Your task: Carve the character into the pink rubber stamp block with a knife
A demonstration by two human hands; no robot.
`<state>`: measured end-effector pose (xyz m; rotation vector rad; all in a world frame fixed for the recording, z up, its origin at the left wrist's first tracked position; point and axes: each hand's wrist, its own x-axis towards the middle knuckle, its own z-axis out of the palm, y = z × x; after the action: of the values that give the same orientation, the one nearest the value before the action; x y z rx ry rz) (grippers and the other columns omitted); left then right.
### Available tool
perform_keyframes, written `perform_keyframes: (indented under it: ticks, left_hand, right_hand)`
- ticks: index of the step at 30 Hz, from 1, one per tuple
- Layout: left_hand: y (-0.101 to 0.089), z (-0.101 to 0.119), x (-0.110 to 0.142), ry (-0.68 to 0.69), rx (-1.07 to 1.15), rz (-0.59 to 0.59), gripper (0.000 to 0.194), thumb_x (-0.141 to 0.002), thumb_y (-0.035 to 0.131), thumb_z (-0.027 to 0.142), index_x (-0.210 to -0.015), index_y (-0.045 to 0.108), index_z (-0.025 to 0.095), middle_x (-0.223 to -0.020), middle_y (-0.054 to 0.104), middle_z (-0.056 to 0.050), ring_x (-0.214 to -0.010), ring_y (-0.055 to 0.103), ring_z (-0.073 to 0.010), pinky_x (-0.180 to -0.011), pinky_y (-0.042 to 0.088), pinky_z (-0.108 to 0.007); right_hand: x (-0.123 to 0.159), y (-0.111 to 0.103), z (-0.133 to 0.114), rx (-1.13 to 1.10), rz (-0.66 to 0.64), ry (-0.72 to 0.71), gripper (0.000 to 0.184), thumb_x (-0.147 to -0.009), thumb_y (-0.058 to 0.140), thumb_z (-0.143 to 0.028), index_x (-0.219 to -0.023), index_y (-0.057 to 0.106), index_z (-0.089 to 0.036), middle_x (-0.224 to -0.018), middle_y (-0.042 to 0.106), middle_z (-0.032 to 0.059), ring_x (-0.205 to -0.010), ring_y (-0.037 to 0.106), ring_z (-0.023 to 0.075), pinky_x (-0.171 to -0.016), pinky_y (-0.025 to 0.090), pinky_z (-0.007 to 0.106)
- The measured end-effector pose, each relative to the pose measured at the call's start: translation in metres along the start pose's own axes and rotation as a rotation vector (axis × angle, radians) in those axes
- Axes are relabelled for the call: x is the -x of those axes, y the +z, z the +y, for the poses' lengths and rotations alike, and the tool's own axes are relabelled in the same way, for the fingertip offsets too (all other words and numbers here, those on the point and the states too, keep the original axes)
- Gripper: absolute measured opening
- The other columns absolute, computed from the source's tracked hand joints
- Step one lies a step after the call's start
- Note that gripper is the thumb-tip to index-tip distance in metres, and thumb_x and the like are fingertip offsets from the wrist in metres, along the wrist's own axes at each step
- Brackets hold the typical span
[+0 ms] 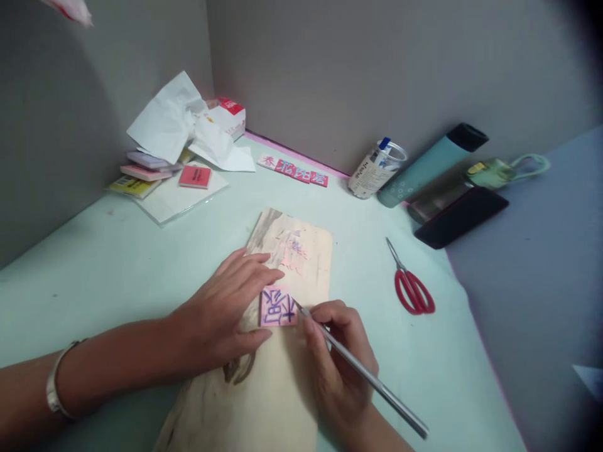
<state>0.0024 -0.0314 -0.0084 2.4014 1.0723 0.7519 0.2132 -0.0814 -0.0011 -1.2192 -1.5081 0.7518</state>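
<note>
A small pink square block (277,306) with a character drawn in purple lies on a wooden board (306,370). My left hand (230,307) rests on the board at the block's left, fingers stretched out. Its index finger lies by the upper edge and its thumb by the lower edge; firm contact is hard to make out. In my right hand (342,358) a slim silver craft knife (372,380) is held like a pen, its tip at the block's right edge. Pink shavings (293,254) are scattered on the board above the block.
Red-handled scissors (413,290) lie at right. Behind stand a clear cup (374,172), a teal bottle (431,166), a green-lidded bottle (452,188) and a dark phone (464,216). Carved pink blocks (296,171) line the back edge. Crumpled white paper (172,119) covers stacked packs at left.
</note>
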Motion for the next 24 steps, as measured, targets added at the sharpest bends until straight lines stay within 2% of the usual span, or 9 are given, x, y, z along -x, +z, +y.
perform_keyframes:
  ticks: [4,8,14,24]
  left_hand:
    - [0.0023,-0.0012,-0.0015,-0.011,0.014,0.036,0.045,-0.086,0.071,0.028,-0.123,0.049,0.019,-0.122,0.058,-0.011,-0.140,0.041,-0.0332,-0.122,0.024,-0.054]
    - [0.0016,0.0011,-0.0047,-0.008,0.047,0.059,0.037,-0.084,0.071,0.023,-0.115,0.052,0.021,-0.114,0.059,-0.009,-0.135,0.045,-0.0336,-0.118,0.029,-0.055]
    - [-0.0007,0.0024,-0.0057,-0.019,0.058,0.063,0.033,-0.085,0.070,0.024,-0.114,0.054,0.022,-0.111,0.060,-0.008,-0.134,0.047,-0.0339,-0.118,0.030,-0.054]
    - [0.0027,-0.0002,-0.0024,-0.016,0.078,0.051,0.036,-0.085,0.073,0.024,-0.116,0.054,0.021,-0.113,0.060,-0.009,-0.136,0.044,-0.0338,-0.118,0.029,-0.054]
  right_hand:
    - [-0.0012,0.0028,0.0018,-0.011,-0.016,0.028,0.012,-0.100,0.056,-0.014,-0.093,0.055,-0.024,-0.083,0.059,-0.0005,-0.071,0.055,0.0139,-0.060,0.040,0.027]
    - [-0.0051,0.0047,-0.0004,0.029,-0.029,-0.018,0.014,-0.100,0.055,-0.013,-0.092,0.053,-0.025,-0.082,0.059,-0.0009,-0.069,0.057,0.0138,-0.059,0.041,0.027]
    - [-0.0063,0.0074,-0.0016,0.082,-0.030,-0.058,0.016,-0.098,0.054,-0.011,-0.091,0.052,-0.025,-0.081,0.059,-0.0012,-0.067,0.057,0.0129,-0.058,0.041,0.026]
    - [-0.0070,0.0066,0.0056,-0.033,-0.012,0.072,0.014,-0.103,0.055,-0.024,-0.089,0.055,-0.024,-0.081,0.061,0.0006,-0.075,0.060,0.0166,-0.066,0.044,0.030]
